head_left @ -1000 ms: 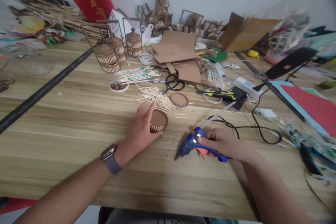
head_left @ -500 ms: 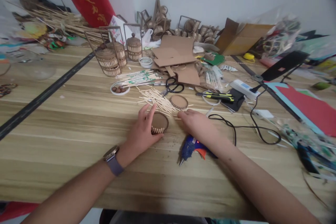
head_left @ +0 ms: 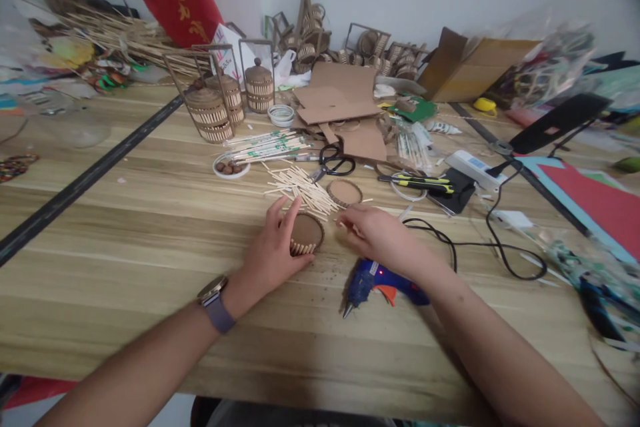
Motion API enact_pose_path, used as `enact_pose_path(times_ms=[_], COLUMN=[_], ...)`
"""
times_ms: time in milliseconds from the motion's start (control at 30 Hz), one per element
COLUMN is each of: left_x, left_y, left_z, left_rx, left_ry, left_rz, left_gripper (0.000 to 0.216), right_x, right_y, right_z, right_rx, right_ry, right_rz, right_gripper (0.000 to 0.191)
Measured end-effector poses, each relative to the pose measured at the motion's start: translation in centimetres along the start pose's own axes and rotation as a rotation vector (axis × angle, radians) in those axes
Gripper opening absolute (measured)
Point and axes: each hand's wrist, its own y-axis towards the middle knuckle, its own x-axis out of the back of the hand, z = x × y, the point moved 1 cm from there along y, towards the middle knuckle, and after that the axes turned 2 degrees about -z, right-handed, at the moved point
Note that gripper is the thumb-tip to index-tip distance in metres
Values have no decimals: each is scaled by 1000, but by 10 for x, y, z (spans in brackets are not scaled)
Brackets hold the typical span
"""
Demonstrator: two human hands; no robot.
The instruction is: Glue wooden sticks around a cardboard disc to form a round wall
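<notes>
My left hand curves around a round cardboard base, thumb at its near edge and fingers at its left side. Short upright wooden pieces line the near part of the base's rim. Fingers pinched, my right hand is just right of the base, apart from it, with a short wooden stick barely showing at the fingertips. Loose wooden sticks lie in a pile beyond both hands. A second round cardboard piece rests beside the pile. Below my right wrist lies a blue glue gun, its red light on.
Black-handled scissors, a white dish of brown balls and yellow-black cutters lie farther back. Small lidded baskets with tall handles stand at the left back. A black cable loops on the right. Cardboard sheets are stacked behind.
My right hand has drawn back slightly from the stick pile, its fingers now curled in a pinch. My left hand stays at the base. The view has shifted a little.
</notes>
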Motion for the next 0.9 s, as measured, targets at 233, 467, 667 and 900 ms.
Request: enact_pose_path(times_ms=[233,467,667,900], left_x=[-1,-1,-2,0], left_y=[0,0,0,1], left_z=[2,1,3,1], left_rx=[-9,-1,-21,-32], left_ry=[1,-3,-5,1], left_rz=[1,25,9,6], left_gripper=[111,107,107,108], right_x=[0,-11,-20,-26], right_y=[-4,-3,-1,1], right_z=[14,24,26,25], right_rx=[41,26,40,51], right_ry=[443,414,355,337], right_rz=[47,35,36,10], right_gripper=[16,13,11,11])
